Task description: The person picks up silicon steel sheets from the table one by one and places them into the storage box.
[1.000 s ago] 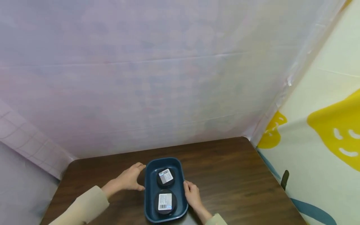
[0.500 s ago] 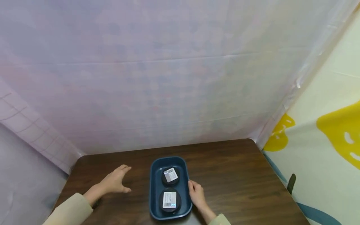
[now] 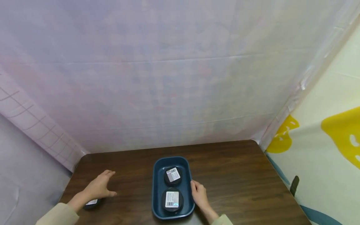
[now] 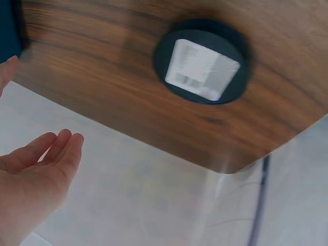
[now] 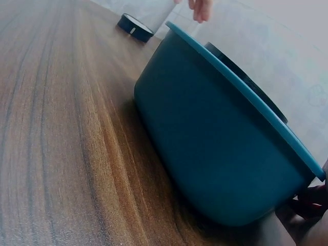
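Observation:
A dark blue rectangular plastic basin [image 3: 155, 187] stands on the table, holding two round black containers, the far one [image 3: 168, 181] and the near one [image 3: 165, 203], each with a white barcode label on top. At its right rim my right hand [image 3: 199, 196] grips the edge, thumb above. My left hand [image 3: 97, 187], fingers apart and holding nothing, hovers over the table to the left. Partly hidden beneath it in the head view lies a third round black container [image 3: 92, 204]. The left wrist view shows this labelled container [image 4: 159, 56] whole, apart from the hand.
The brown wooden table [image 3: 230, 175] meets a pale fabric wall [image 3: 168, 93] along its back edge. On the right hangs a cream sheet [image 3: 312, 156] with yellow shapes. Another pale sheet [image 3: 28, 175] bounds the left side.
My left hand has left the basin's left rim and moved left across the table, toward the third container, which has come into view. The right hand stays on the basin's rim.

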The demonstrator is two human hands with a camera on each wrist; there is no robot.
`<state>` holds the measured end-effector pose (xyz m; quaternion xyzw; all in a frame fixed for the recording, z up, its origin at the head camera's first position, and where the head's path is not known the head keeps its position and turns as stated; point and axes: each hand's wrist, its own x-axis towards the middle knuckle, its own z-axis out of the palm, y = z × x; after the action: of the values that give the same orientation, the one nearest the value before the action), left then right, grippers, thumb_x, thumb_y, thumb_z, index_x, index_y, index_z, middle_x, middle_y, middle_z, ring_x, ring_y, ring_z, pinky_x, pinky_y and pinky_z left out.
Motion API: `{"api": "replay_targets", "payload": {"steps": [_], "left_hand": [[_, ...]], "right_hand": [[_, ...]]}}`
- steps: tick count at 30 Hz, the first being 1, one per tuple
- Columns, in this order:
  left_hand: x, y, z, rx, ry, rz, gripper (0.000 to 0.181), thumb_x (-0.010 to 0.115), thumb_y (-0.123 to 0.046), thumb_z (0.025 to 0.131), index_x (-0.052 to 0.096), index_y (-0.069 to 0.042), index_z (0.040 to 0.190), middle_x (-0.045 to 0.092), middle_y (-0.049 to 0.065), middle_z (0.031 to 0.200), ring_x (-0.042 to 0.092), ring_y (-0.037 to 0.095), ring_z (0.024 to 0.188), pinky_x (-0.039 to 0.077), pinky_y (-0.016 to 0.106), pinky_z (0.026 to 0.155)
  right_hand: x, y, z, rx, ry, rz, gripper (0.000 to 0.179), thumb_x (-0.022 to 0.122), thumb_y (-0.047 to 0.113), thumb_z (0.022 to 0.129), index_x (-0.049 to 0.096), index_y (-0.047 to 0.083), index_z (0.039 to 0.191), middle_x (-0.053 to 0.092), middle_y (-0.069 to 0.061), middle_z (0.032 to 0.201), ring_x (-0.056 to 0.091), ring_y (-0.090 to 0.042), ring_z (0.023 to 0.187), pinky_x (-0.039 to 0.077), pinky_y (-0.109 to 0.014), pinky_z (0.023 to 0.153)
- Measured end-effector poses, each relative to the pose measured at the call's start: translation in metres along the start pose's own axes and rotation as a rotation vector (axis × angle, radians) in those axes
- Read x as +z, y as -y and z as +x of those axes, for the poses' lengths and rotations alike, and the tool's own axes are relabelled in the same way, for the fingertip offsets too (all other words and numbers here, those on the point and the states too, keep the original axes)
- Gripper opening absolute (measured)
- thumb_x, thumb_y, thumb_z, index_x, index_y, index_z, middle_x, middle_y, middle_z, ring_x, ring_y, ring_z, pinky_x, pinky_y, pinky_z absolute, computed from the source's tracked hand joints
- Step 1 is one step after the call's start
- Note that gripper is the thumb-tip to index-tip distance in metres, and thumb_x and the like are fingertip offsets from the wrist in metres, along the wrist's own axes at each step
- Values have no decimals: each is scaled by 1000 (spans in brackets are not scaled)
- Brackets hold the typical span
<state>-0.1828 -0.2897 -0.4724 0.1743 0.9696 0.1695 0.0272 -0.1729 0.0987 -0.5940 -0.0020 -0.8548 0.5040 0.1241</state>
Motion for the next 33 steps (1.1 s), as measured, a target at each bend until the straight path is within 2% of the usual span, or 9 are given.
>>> {"api": "replay_targets", "payload": {"steps": [7, 9, 14, 20, 26, 33], "left_hand": [[6, 29, -11, 30, -60, 7, 81, 88, -24, 55, 50, 21, 111, 53, 31, 103, 56, 49, 89, 51, 54, 70], [8, 36, -14, 22, -67, 8, 80, 88, -23, 55, 51, 21, 110, 54, 31, 102, 56, 49, 88, 50, 54, 70], [8, 41, -20, -41, -20, -5, 83, 88, -24, 55, 50, 21, 114, 53, 33, 107, 56, 49, 93, 50, 55, 74], [15, 51, -26, -83, 18, 44, 83, 88, -23, 55, 50, 22, 113, 51, 36, 108, 54, 51, 95, 49, 56, 73], [24, 68, -35, -134, 30, 61, 83, 88, -24, 54, 50, 21, 111, 53, 33, 104, 55, 44, 91, 49, 54, 71], [28, 74, -39, -165, 16, 57, 84, 88, -25, 52, 49, 24, 108, 53, 33, 101, 56, 41, 86, 50, 51, 67]], "right_hand": [[-1, 0, 0, 16, 10, -3, 25, 53, 10, 95, 67, -8, 104, 67, -23, 103, 62, -37, 99, 49, -47, 84], [-1, 0, 0, 22, 9, -3, 25, 53, 10, 94, 67, -9, 104, 66, -23, 103, 62, -37, 99, 49, -47, 84], [-1, 2, 0, 26, 6, 3, 24, 53, 9, 94, 67, -9, 103, 66, -24, 103, 62, -38, 99, 49, -48, 84], [-1, 2, 0, 33, 19, 4, 26, 52, 10, 95, 66, -10, 105, 66, -25, 104, 61, -39, 101, 48, -49, 86], [-1, 2, -1, 29, 22, 3, 26, 52, 9, 95, 66, -10, 105, 66, -25, 104, 61, -39, 100, 48, -49, 86], [-1, 2, 0, 21, 15, -1, 25, 52, 9, 95, 66, -10, 104, 66, -25, 103, 61, -39, 100, 48, -48, 85]]}}
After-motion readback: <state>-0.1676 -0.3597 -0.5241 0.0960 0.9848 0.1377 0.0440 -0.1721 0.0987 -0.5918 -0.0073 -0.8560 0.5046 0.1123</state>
